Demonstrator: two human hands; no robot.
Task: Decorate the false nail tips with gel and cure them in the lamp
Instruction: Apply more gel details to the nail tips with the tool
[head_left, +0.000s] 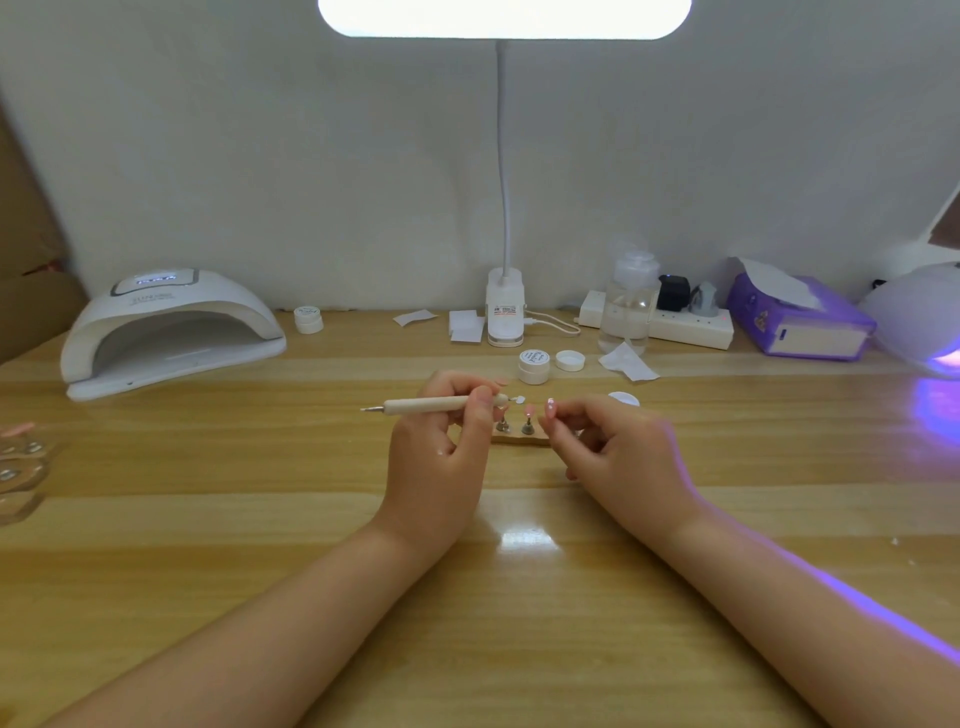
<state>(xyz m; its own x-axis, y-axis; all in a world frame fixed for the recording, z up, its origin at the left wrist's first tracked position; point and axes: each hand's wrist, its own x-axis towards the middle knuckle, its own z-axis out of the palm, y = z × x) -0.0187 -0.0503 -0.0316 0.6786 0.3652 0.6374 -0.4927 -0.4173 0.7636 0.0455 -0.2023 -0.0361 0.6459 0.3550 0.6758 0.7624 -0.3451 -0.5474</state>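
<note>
Your left hand has its grip clamped on one slim, pale wooden-looking tool, held level with its fine tip pointing left. Your right hand pinches one glossy pink nail tip just right of the small wooden holder block. On that block stand two metal pegs; one carries a second pink tip. Behind the block sit one round white gel pot and its loose lid; a second pot stands far left of it, beside the smooth white domed curing lamp on the wood-grain counter.
</note>
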